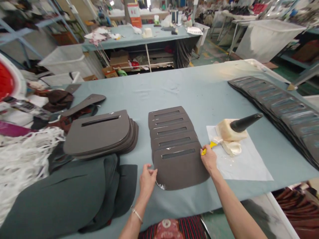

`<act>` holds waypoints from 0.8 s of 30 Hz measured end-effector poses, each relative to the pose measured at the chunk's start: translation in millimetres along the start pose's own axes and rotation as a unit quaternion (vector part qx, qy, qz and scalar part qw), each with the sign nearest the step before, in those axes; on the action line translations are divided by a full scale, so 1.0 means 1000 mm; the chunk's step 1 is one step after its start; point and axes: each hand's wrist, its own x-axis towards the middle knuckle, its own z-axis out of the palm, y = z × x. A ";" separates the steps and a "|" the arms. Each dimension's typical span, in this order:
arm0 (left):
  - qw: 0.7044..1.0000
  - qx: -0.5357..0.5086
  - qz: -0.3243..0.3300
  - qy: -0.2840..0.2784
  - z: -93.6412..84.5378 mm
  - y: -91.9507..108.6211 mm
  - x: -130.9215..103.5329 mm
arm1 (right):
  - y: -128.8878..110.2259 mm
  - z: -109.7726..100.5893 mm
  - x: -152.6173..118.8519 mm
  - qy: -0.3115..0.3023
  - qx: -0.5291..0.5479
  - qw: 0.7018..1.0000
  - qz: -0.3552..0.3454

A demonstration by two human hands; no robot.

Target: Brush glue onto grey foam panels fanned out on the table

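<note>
In the middle of the table several grey-brown slotted panels (179,171) lie overlapped in a stepped row, rounded end nearest me. My left hand (148,179) is at the left edge of the nearest panel, thumb and forefinger slightly apart, the thumb at the edge. My right hand (209,159) grips a yellow-handled brush (212,144) and rests by the panel's right edge. The brush head points at a cream-coloured block-shaped container (228,129) with a black cone (245,122) sticking out. White paste (232,148) lies on the white sheet (245,167) below.
On the left stands a stack of similar slotted panels (99,132), with dark green pieces (62,192) before it and white netting (25,162) beside. More overlapped panels (281,103) line the table's right side. Another table (139,38) stands behind.
</note>
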 end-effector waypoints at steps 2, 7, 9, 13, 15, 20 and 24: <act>1.000 0.005 -0.004 -0.006 0.000 0.000 0.001 | -0.001 -0.001 0.000 0.003 0.001 1.000 0.000; 0.999 0.044 0.006 -0.011 0.001 0.003 0.000 | -0.001 -0.001 0.000 -0.001 -0.003 1.000 -0.005; 0.998 0.059 0.004 -0.015 0.000 0.004 0.000 | -0.001 -0.001 0.000 -0.004 -0.007 1.000 -0.008; 0.997 0.077 0.003 -0.018 0.000 0.005 0.002 | -0.001 -0.001 0.000 -0.008 -0.015 1.000 -0.009; 0.996 0.083 0.004 -0.020 0.000 0.005 0.002 | -0.001 -0.001 0.000 -0.011 -0.015 1.000 -0.009; 0.997 0.080 0.005 -0.024 0.000 0.007 0.001 | -0.002 -0.001 0.001 -0.018 -0.019 1.000 -0.004; 0.996 0.087 0.008 -0.022 -0.002 0.010 -0.001 | -0.003 -0.001 0.000 -0.014 -0.038 0.999 -0.005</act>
